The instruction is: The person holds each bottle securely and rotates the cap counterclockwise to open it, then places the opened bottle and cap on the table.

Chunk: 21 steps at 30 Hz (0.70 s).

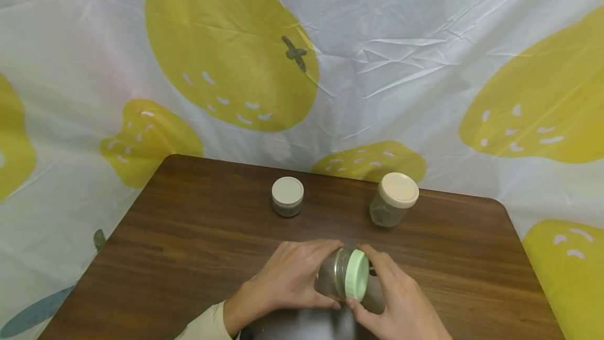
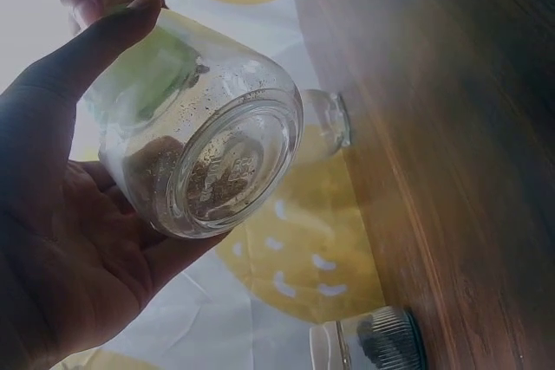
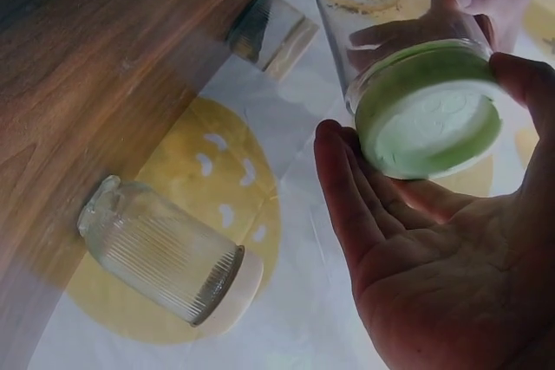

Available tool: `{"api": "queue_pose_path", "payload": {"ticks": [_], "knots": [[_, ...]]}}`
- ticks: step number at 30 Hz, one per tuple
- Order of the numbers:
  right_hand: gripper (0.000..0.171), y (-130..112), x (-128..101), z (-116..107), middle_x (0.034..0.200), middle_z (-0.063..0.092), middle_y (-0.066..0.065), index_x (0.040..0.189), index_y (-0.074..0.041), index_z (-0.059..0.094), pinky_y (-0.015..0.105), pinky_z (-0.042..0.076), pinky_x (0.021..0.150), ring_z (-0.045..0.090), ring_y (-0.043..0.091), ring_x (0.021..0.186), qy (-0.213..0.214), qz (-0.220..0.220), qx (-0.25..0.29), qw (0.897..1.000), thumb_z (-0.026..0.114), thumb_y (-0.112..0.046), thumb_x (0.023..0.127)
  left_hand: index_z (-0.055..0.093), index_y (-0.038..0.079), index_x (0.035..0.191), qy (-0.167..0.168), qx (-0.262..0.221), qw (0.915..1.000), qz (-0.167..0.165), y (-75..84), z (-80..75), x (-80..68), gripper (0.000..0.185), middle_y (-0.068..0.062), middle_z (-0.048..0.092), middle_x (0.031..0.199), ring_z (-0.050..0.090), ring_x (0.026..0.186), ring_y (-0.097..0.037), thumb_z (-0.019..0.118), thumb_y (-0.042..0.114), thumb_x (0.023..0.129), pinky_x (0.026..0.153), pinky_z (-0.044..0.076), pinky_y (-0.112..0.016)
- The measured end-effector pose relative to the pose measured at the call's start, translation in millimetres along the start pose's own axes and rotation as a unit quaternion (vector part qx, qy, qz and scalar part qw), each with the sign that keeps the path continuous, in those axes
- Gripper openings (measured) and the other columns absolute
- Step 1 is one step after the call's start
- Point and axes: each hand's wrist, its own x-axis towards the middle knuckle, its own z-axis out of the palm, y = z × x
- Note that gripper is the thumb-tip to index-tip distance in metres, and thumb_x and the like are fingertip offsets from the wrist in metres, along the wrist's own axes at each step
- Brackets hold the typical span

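Note:
A clear glass jar (image 1: pixel 330 273) with a light green lid (image 1: pixel 357 276) is held tilted onto its side over the front of the table, lid toward the right. My left hand (image 1: pixel 292 277) grips the glass body, thumb on one side and fingers on the other. With thumb and fingertips, my right hand (image 1: pixel 401 298) pinches the rim of the lid. In the left wrist view the jar's round base (image 2: pixel 238 166) faces the camera, with small specks on the glass. The right wrist view shows the lid's flat top (image 3: pixel 438 127), and the lid sits on the jar's mouth.
On the brown wooden table (image 1: pixel 212 235), a short jar with a white lid (image 1: pixel 288 193) stands at the back middle. A taller ribbed jar with a cream lid (image 1: pixel 394 201) is at the back right. A fruit-print cloth (image 1: pixel 358 67) hangs behind the table.

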Motion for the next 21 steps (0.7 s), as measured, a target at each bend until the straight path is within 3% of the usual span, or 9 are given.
{"api": "queue_pose_path", "payload": {"ticks": [5,12,21], "knots": [[0.099,0,1,-2,0.131,0.066,-0.010,0.157,-0.014,0.046,0.033,0.062,0.082,0.069,0.005,0.105,-0.008,0.002,-0.002,1.000,0.094,-0.036,0.073,0.058,0.022,0.141,-0.004,-0.007,1.0000,-0.002,-1.4,0.3,0.4,0.099,0.009,0.075,0.127,0.074,0.106,-0.006,0.092,0.070,0.061,0.080,0.063,-0.027],[0.101,1,1,-4,0.131,0.066,-0.010,0.159,-0.019,0.044,0.033,0.061,0.081,0.068,0.005,0.105,-0.013,0.006,-0.006,1.000,0.094,-0.038,0.073,0.058,0.022,0.141,-0.013,-0.005,0.9999,-0.009,-1.5,0.5,0.2,0.099,0.010,0.074,0.126,0.074,0.105,-0.005,0.092,0.070,0.062,0.078,0.062,-0.027],[0.094,5,3,-12,0.141,0.064,-0.006,0.157,-0.013,0.045,0.035,0.062,0.085,0.068,0.007,0.109,-0.034,-0.010,0.009,0.999,0.091,-0.042,0.080,0.055,0.019,0.144,-0.028,-0.019,0.9993,-0.012,-4.3,2.7,1.0,0.101,0.007,0.073,0.130,0.073,0.109,-0.007,0.091,0.069,0.064,0.083,0.062,-0.027]]}}
